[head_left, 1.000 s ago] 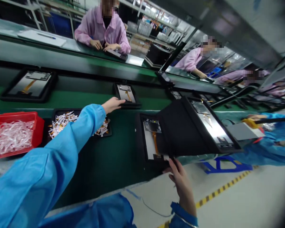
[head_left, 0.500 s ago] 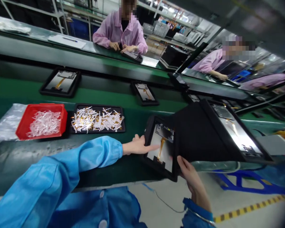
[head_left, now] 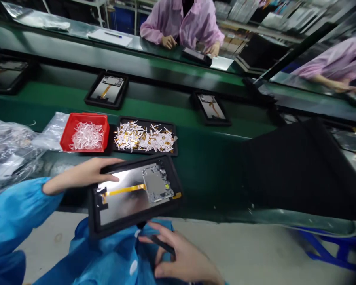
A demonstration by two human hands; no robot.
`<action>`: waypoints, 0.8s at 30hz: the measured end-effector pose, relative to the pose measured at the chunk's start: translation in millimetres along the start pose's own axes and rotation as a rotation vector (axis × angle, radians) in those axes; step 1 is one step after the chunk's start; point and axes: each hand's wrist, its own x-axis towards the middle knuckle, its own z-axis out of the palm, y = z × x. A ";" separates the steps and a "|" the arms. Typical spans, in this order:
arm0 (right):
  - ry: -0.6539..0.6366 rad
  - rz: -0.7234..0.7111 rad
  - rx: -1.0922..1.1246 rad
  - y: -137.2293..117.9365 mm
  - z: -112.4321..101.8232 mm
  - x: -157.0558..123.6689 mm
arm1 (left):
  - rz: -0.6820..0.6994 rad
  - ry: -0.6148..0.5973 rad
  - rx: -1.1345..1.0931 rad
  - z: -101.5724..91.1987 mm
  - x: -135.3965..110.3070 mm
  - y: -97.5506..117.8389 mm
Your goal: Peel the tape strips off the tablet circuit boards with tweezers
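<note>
A worker's left hand [head_left: 83, 176] lies open and flat, its fingers stretched over the upper left of a black-framed tablet [head_left: 127, 208] held just off the near edge of a green conveyor bench [head_left: 204, 174]. The tablet's open back shows a silver panel, a metal-shielded circuit board [head_left: 156, 184] and a gold flex ribbon [head_left: 124, 190]. Its long axis runs almost level across the view, rising slightly toward the right, with the left hand at the short end nearest the ribbon. The right hand [head_left: 178, 253], the nearer to the body, sits below the tablet's lower long edge with fingers part-curled around a thin black strip [head_left: 163, 244]; whether it grips the frame cannot be told. On the bench beyond lie a black tray [head_left: 145, 119] heaped with cut white-and-gold strips, a red plastic bin [head_left: 77, 116] of white strips and two more framed tablets [head_left: 106, 92]. Across the line, a co-worker in a pink smock [head_left: 180, 23] works over a dark tablet.
</note>
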 end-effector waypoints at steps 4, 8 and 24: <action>-0.150 -0.187 -0.417 -70.5 -41.5 -3.7 | -0.059 -0.042 -0.033 -22.6 -3.4 -15.3; 0.730 -0.505 -0.813 -130.5 -113.0 28.4 | -0.016 -0.084 -0.089 -24.9 -0.7 -17.0; 0.527 -0.448 -1.181 -181.3 -210.3 148.8 | 0.086 -0.186 -0.025 -21.3 12.4 -6.4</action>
